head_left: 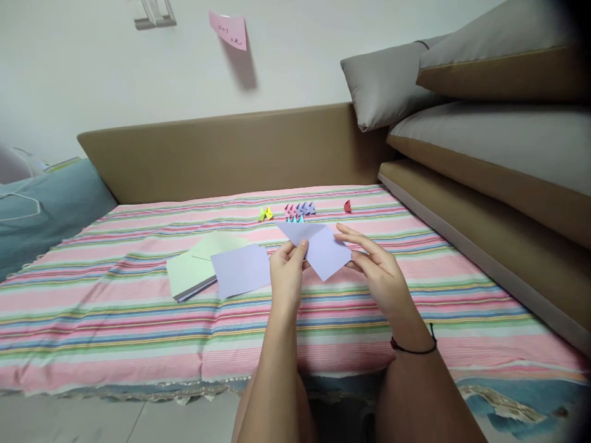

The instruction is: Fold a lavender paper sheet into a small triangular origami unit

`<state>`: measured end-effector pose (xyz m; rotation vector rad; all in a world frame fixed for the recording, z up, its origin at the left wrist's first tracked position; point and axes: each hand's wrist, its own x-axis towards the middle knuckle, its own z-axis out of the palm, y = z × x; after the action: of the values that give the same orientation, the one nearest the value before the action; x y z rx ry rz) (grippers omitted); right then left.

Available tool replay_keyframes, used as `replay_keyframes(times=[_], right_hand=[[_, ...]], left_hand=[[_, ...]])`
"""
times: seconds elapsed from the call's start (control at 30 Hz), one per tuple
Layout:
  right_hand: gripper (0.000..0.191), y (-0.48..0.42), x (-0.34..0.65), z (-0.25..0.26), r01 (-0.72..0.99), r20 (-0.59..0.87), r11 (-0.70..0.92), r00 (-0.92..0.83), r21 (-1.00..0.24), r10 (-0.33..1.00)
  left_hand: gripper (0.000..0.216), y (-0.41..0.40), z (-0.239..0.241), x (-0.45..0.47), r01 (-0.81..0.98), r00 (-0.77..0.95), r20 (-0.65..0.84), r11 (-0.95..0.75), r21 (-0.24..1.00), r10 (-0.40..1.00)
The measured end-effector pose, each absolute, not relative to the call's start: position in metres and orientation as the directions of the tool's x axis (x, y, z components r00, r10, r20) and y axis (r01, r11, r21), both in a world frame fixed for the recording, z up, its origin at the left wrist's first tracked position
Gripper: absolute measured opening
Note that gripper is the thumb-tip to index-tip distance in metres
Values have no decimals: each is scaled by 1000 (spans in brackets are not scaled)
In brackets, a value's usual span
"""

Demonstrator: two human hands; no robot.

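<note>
Taking the purple sheet (325, 251) in the person's hands as the centre of the clock, with 12 o'clock pointing to the wall, one corner of that sheet points to 6 o'clock. The left hand (287, 267) grips it at about 8 o'clock, thumb on top and fingers beneath. The right hand (376, 261) pinches the corner at 3 o'clock between the thumb and a finger below, while other fingers reach out along the far side; a black cord (418, 352) circles its wrist. The far part of the sheet looks darker, though whether it is folded there I cannot tell. At 9 o'clock, just beside the left hand, another purple paper (242, 271) lies flat, its left edge against a pile of pale green paper (189, 271). At 10 o'clock sit yellow folded pieces (266, 213); near 11 o'clock, pink and purple folded pieces (300, 209) stand in rows with blue ones (295, 219) in front. A red folded piece (348, 207) stands apart at 1 o'clock. All these rest on a striped cloth (138, 332); grey and brown cushions (484, 138) are stacked at 2 o'clock.
</note>
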<state>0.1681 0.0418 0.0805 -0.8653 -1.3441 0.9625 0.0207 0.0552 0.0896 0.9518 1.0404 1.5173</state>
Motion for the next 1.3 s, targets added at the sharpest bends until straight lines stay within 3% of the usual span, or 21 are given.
replay_keyframes(times=[0.13, 0.3, 0.6, 0.8, 1.0, 1.13, 1.3], right_hand=[[27, 42, 177, 82, 4, 408, 408, -14, -913, 913], [35, 42, 174, 82, -56, 273, 273, 2, -960, 962], [12, 40, 172, 84, -122, 232, 238, 66, -963, 971], [28, 43, 171, 82, -148, 157, 162, 45, -976, 987], [16, 44, 173, 79, -90, 272, 281, 96, -956, 957], [9, 43, 172, 80, -68, 369, 376, 91, -924, 925], [16, 44, 170, 80, -74, 323, 329, 82, -941, 943]], left_hand=[[26, 54, 93, 13, -219, -48, 79, -88, 972, 996], [28, 53, 95, 11, -175, 105, 117, -98, 980, 988], [21, 51, 94, 12, -184, 61, 172, -158, 970, 983], [20, 52, 95, 11, -18, 104, 296, -296, 955, 950], [29, 49, 98, 10, -83, 159, 255, -245, 966, 954], [21, 49, 99, 13, 28, 87, 319, -323, 946, 944], [14, 51, 95, 16, 48, 48, 345, -347, 937, 938]])
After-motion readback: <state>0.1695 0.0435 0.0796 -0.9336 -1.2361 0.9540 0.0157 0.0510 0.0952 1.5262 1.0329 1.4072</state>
